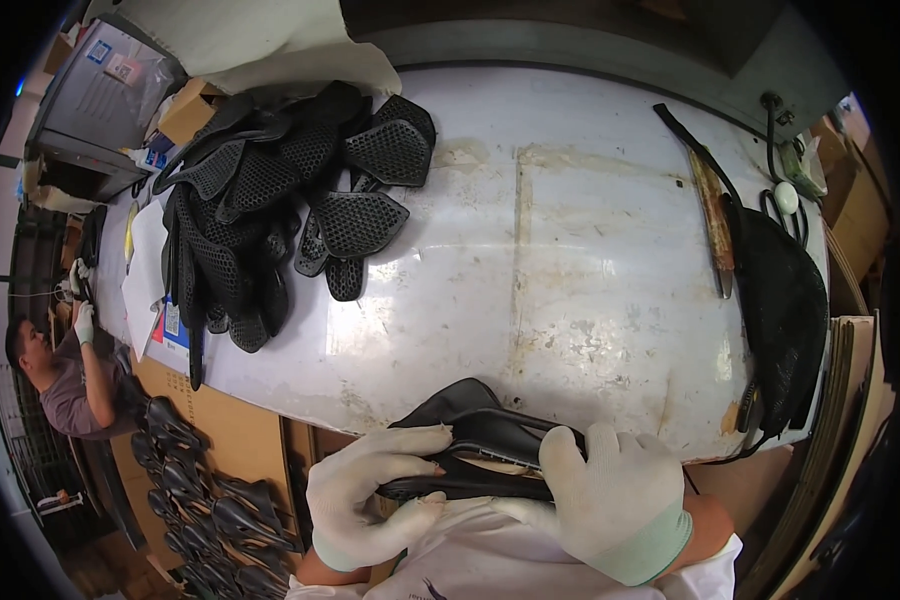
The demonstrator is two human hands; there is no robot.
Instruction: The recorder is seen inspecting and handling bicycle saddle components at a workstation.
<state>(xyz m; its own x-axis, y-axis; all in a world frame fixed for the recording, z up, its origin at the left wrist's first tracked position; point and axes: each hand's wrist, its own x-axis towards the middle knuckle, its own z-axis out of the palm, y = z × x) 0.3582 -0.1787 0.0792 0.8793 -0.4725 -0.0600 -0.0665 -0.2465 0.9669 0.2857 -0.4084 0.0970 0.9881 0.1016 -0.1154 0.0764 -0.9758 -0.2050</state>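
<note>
A black bicycle saddle is held at the table's near edge, close to my body, with a slot showing along its middle. My left hand, in a white knit glove, grips its left end, with thumb below and fingers above. From the other side my right hand, gloved the same way, closes on the right part of the saddle. The right thumb lies along the lower edge and the fingers curl over the top. A pale strip shows inside the slot between the hands.
Black honeycomb-patterned pads are heaped at the table's far left. A black mesh bag and a worn brown-handled tool lie on the right. More black saddles sit on cardboard at lower left. A co-worker is beyond them.
</note>
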